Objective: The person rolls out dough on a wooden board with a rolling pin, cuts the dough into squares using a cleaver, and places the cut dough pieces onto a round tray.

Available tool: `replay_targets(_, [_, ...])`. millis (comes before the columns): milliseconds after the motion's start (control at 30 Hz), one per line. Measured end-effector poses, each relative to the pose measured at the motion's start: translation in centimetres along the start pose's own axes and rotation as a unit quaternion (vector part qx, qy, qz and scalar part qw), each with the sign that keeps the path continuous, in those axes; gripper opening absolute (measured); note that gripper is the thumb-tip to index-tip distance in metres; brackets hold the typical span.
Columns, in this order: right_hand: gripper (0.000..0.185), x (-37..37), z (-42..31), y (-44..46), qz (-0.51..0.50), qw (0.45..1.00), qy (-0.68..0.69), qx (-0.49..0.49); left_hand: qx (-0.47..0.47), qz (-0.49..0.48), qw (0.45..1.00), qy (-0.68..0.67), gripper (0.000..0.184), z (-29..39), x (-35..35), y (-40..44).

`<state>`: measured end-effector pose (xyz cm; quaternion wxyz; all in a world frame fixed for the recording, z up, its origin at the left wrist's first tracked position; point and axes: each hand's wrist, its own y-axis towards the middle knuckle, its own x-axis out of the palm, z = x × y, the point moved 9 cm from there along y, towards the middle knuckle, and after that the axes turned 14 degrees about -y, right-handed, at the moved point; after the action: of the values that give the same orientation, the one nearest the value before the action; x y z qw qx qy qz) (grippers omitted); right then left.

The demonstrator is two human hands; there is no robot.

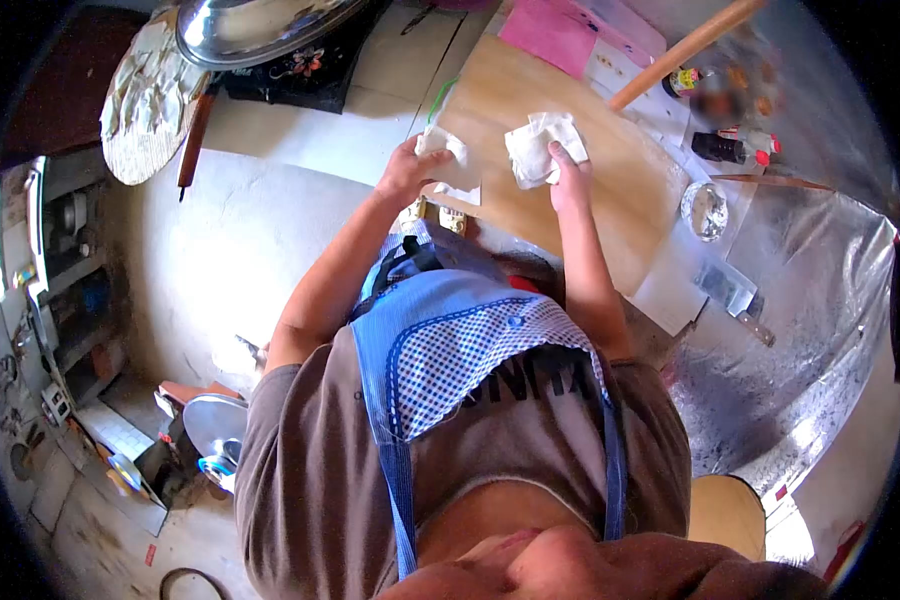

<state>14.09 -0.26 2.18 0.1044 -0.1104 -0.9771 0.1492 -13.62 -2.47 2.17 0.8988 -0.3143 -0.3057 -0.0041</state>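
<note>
My left hand [407,172] is closed on a limp white sheet [443,147], which hangs at the near left edge of the wooden board [485,100]. In my right hand [568,180], over the board, is a small stack of thin white sheets [540,145], pinched between thumb and fingers. Whether these sheets are dough or paper I cannot tell. A small torn white piece [460,192] shows just below my left hand. The two hands are apart from each other.
A round tray [130,160] with pale folded pieces is at far left, beside a shiny metal lid [260,30]. To the right are a wooden stick [685,52], a dark-capped bottle [720,148], a shiny bowl [705,210], a cleaver [725,283] and a foil-covered surface [790,340].
</note>
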Motion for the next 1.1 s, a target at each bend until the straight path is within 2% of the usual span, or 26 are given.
replay_targets(67, [0.043,-0.5,0.1,0.2,0.02,0.999,-0.038,0.017,-0.057,-0.043,0.997,-0.021,0.041,-0.9,0.5,-0.8])
replay_targets(100, [0.043,-0.3,-0.2,0.4,0.018,0.999,-0.039,0.014,-0.054,-0.044,0.997,-0.022,0.041,-1.1,0.7,-0.8])
replay_targets(167, [0.042,0.0,-0.5,0.6,0.022,0.999,-0.028,0.011,-0.09,-0.072,0.991,0.062,0.039,-3.4,1.4,-1.0])
replay_targets(200, [0.042,0.1,-0.5,0.4,0.021,0.999,-0.029,0.013,-0.074,-0.106,0.988,0.079,0.036,-4.7,2.0,-0.5])
replay_targets(233, [0.042,0.3,-0.4,0.3,0.013,0.999,-0.03,0.015,-0.035,-0.088,0.983,0.159,0.037,-6.1,1.4,0.6])
replay_targets(267, [0.042,0.4,-0.4,0.3,0.006,0.999,-0.031,0.016,0.072,-0.068,0.933,0.345,0.04,-5.8,1.6,1.5])
replay_targets(300, [0.042,0.1,0.1,0.2,0.007,0.999,-0.034,0.017,0.176,-0.046,0.839,0.513,0.042,-4.9,2.7,1.3])
replay_targets(333, [0.041,-0.3,0.4,0.1,0.013,0.999,-0.04,0.01,0.176,-0.046,0.84,0.511,0.042,-5.3,2.8,1.4])
replay_targets(400, [0.039,-0.6,0.7,-0.2,0.017,0.998,-0.056,0.002,0.309,0.041,0.686,0.657,0.047,-4.1,3.7,0.3])
replay_targets(500, [0.042,-0.7,1.3,-0.5,0.017,0.998,-0.059,0.007,0.262,0.012,0.662,0.702,0.036,-5.8,3.5,1.7])
replay_targets(567, [0.045,-0.7,0.9,-1.3,0.019,0.998,-0.053,0.011,0.253,-0.019,0.597,0.761,0.035,-7.4,3.6,2.8])
replay_targets(600, [0.047,-0.2,0.3,-1.4,0.02,0.998,-0.05,0.011,0.296,-0.069,0.566,0.767,0.039,-8.0,4.1,2.6])
replay_targets(633, [0.051,-0.3,0.4,-1.4,0.03,0.999,-0.041,-0.001,0.193,-0.052,0.57,0.797,0.039,-8.8,3.8,3.1])
replay_targets(700, [0.051,0.2,0.5,-0.8,-0.005,1.0,-0.028,0.002,0.119,-0.07,0.754,0.643,0.054,-8.2,3.4,2.8])
replay_targets(733, [0.051,0.5,-0.1,-0.8,0.001,0.999,-0.033,0.003,0.203,-0.098,0.766,0.602,0.061,-8.2,3.5,3.2])
replay_targets(767, [0.047,0.8,-1.0,-0.8,0.013,0.998,-0.053,-0.007,0.263,-0.068,0.797,0.539,0.058,-7.1,3.3,2.6])
replay_targets(800, [0.044,2.2,-2.8,-1.0,-0.023,0.998,-0.06,-0.026,0.156,-0.065,0.839,0.518,0.054,-4.9,4.2,1.3])
replay_targets(833, [0.04,2.9,-3.9,-1.0,-0.02,0.995,-0.084,-0.042,0.167,-0.073,0.869,0.461,0.05,-1.7,5.0,-1.1])
replay_targets(900, [0.039,4.8,-5.9,-0.7,-0.04,0.993,-0.091,-0.058,0.161,-0.038,0.911,0.379,0.045,3.8,5.1,-5.1])
replay_targets(933, [0.039,6.7,-7.3,-0.6,-0.051,0.993,-0.09,-0.065,0.172,-0.03,0.909,0.378,0.045,6.0,4.5,-6.6])
replay_targets(1000, [0.039,11.2,-10.7,-1.3,-0.083,0.987,-0.115,-0.077,0.178,0.006,0.966,0.189,0.042,10.6,1.5,-10.0])
replay_targets(1033, [0.039,13.4,-11.9,-1.6,-0.09,0.986,-0.115,-0.081,0.166,0.031,0.977,0.133,0.044,14.7,1.1,-13.5])
replay_targets(1067, [0.04,16.4,-13.0,-1.9,-0.122,0.981,-0.113,-0.095,0.264,0.027,0.961,0.081,0.046,17.4,-1.7,-14.7])
replay_targets(1100, [0.041,19.6,-14.0,-2.3,-0.153,0.976,-0.112,-0.109,0.257,0.024,0.966,0.011,0.046,20.0,-4.1,-16.5])
